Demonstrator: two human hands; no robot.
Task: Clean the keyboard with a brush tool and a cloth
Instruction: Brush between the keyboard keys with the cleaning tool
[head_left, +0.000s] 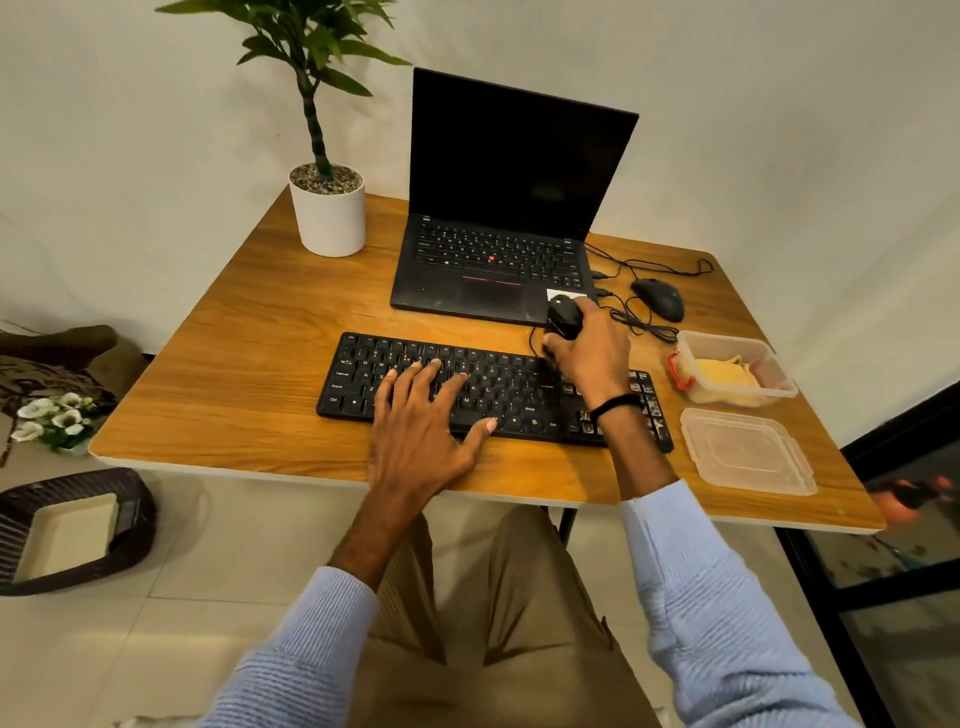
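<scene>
Black keyboard, pale legends, under spread left hand; right hand around brush tool

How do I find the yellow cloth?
Look at the wooden table, right of the black keyboard. Two clear plastic pieces lie there; the cloth sits in the farther one, the open box with a red clip, not the flat lid.

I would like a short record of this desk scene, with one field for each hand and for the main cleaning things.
left hand: lies flat on the keyboard, fingers spread
right hand: grips a black tool, probably the brush, over the keyboard's far right edge
cloth: yellow, inside the open plastic box
lid: on the table, near side of the box
laptop: open, screen dark
</scene>
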